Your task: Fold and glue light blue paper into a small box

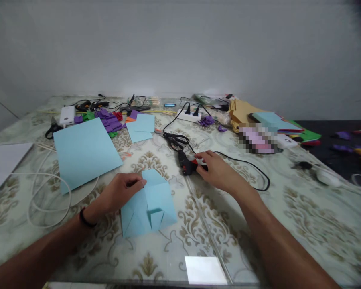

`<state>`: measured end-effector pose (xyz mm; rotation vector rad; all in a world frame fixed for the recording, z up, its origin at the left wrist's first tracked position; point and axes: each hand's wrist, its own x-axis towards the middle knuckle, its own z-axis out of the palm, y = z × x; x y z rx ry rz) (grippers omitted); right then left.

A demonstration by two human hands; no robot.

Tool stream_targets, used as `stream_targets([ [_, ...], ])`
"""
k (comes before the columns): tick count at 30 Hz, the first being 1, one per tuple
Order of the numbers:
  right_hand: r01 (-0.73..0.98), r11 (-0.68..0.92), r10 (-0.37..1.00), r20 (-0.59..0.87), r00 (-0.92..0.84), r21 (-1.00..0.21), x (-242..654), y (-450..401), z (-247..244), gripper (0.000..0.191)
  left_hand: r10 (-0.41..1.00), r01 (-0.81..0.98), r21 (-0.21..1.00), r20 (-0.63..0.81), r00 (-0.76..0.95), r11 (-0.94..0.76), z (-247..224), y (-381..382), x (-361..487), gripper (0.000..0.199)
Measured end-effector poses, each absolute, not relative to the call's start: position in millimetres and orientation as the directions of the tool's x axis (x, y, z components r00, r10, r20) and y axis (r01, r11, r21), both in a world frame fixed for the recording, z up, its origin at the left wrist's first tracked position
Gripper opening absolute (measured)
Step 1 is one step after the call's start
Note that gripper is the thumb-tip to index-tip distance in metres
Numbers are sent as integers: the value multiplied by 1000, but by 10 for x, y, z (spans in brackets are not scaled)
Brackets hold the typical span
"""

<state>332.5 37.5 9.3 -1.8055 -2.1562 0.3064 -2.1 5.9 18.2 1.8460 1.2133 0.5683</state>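
Observation:
In front of me a folded sheet of light blue paper lies on the table, with creases and a small raised flap near its lower middle. My left hand is closed at its upper left edge, thumb and fingers pinching the paper. My right hand has its thumb and fingers around a black and red glue gun to the right of the paper; the hand hides part of it. A black cord, partly bundled, lies beside the glue gun.
A large blue sheet lies at left over a white cable. Smaller blue pieces, purple folded paper, and scissors are behind. A white power strip holds plugs. Brown envelopes lie at back right.

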Motion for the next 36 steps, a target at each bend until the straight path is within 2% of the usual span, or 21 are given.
stream_targets([
  [5,909,221,974,25,-227,-353,3292,362,36,43,907,497,847,-44,418,-188,118,77,-28,36],
  [10,913,206,978,69,-195,-351,3234,384,51,42,913,481,860,-47,406,-170,100,74,-14,38],
  [12,877,236,969,168,-181,-418,3225,360,103,38,912,477,863,-49,407,-166,97,69,-9,39],
  [15,737,307,939,317,-133,-602,3189,280,192,21,911,472,867,-55,408,-159,83,64,-7,39],
  [17,648,284,948,307,-80,-707,3137,212,226,14,912,471,868,-56,406,-156,73,62,-7,40],
  [21,548,205,978,186,-91,-811,2969,90,221,30,912,470,870,-61,405,-151,63,50,-1,41],
  [27,384,345,912,208,-353,-856,2714,-18,190,32,902,475,863,-54,427,-173,62,34,6,40],
  [31,327,319,911,193,-363,-890,2610,-59,153,38,908,481,860,-54,415,-169,59,37,8,39],
  [36,298,461,851,322,-415,-836,2565,-48,97,34,907,500,848,-58,417,-175,85,32,15,34],
])
